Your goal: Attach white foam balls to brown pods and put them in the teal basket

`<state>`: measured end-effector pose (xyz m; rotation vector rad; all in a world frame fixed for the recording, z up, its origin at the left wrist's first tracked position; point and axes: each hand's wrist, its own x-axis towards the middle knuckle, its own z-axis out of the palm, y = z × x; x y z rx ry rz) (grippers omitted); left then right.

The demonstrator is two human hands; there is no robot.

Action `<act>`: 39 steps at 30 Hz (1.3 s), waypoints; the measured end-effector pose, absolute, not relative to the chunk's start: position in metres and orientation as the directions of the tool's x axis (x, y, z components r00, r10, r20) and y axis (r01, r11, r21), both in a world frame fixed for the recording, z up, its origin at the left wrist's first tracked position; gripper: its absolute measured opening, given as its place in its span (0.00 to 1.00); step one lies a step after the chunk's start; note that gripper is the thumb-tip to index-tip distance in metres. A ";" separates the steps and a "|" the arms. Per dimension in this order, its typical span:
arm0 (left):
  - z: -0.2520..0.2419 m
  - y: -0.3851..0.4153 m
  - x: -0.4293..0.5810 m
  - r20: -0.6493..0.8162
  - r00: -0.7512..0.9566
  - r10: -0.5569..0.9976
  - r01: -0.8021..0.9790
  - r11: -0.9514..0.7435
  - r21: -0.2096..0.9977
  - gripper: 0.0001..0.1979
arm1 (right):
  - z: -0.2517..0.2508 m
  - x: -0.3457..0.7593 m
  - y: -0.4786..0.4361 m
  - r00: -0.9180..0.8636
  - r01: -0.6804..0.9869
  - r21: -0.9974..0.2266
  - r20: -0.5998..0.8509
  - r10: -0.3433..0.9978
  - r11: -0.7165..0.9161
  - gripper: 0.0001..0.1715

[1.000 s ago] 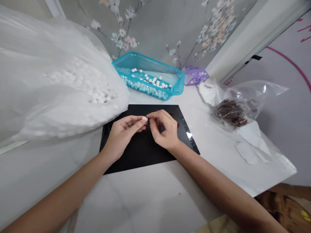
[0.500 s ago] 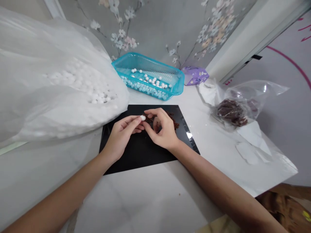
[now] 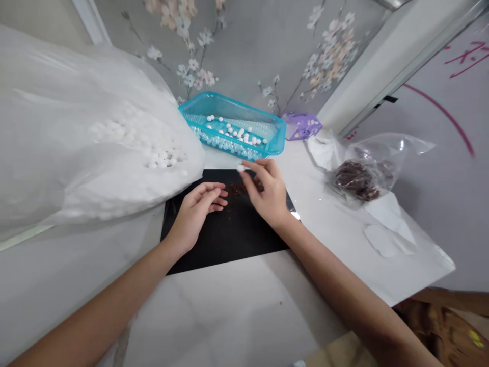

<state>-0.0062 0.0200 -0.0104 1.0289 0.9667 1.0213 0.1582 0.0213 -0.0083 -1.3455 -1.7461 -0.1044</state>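
Note:
A small white ball is pinched between the thumb and forefinger of my right hand, just above the far part of a black mat. To the left, my left hand hovers over the mat with loosely bent fingers, and nothing shows in them. Reddish-brown crumbly bits lie on the mat between the hands, partly hidden behind the right one. Just beyond the mat stands a blue plastic basket with several white balls inside.
On the left bulges a large clear bag full of white balls. A purple packet lies against the flowered wall. At right, a clear bag of dark brown stuff rests by crumpled white paper near the white table's edge.
My right hand has moved away from the left, toward the basket, carrying the white ball that was at both hands' fingertips. My left hand has let go and stayed nearly in place.

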 end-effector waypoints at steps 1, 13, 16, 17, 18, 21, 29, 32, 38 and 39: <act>-0.010 0.020 -0.006 -0.143 0.244 0.959 -0.192 0.192 0.963 0.09 | -0.003 0.163 0.028 0.041 0.842 -0.400 0.717 0.696 0.362 0.14; -0.013 0.019 -0.007 -0.123 0.284 0.951 -0.189 0.181 0.965 0.09 | 0.038 0.155 0.117 -0.100 0.875 -0.288 0.678 0.728 0.389 0.10; -0.013 0.020 -0.006 -0.116 0.284 0.952 -0.215 0.181 0.960 0.07 | 0.037 0.102 0.108 -0.360 0.806 -0.250 0.512 0.780 0.536 0.10; -0.013 0.020 -0.005 -0.111 0.283 0.952 -0.230 0.180 0.956 0.06 | 0.035 0.087 0.107 -0.397 0.813 -0.241 0.437 0.807 0.530 0.10; -0.013 0.020 -0.005 -0.109 0.282 0.953 -0.245 0.181 0.952 0.05 | 0.033 0.074 0.107 -0.418 0.824 -0.225 0.379 0.825 0.521 0.11; -0.013 0.020 -0.005 -0.117 0.279 0.953 -0.272 0.195 0.942 0.03 | 0.027 0.053 0.116 -0.406 0.868 -0.174 0.290 0.867 0.464 0.14; -0.012 0.022 -0.006 -0.151 0.241 0.959 -0.382 0.237 0.893 0.10 | 0.025 0.078 0.089 -0.250 0.767 -0.394 0.543 0.802 0.506 0.13; -0.011 0.022 -0.007 -0.152 0.207 0.967 -0.451 0.232 0.862 0.15 | 0.009 0.103 0.048 -0.147 0.675 -0.520 0.601 0.786 0.523 0.11; -0.011 0.020 -0.009 -0.090 0.297 0.950 -0.213 0.158 0.964 0.11 | -0.014 0.132 0.006 -0.124 0.493 -0.731 0.477 0.870 0.472 0.10; -0.011 0.021 -0.008 -0.100 0.284 0.954 -0.212 0.164 0.964 0.12 | -0.014 0.134 0.007 -0.130 0.470 -0.752 0.459 0.879 0.463 0.12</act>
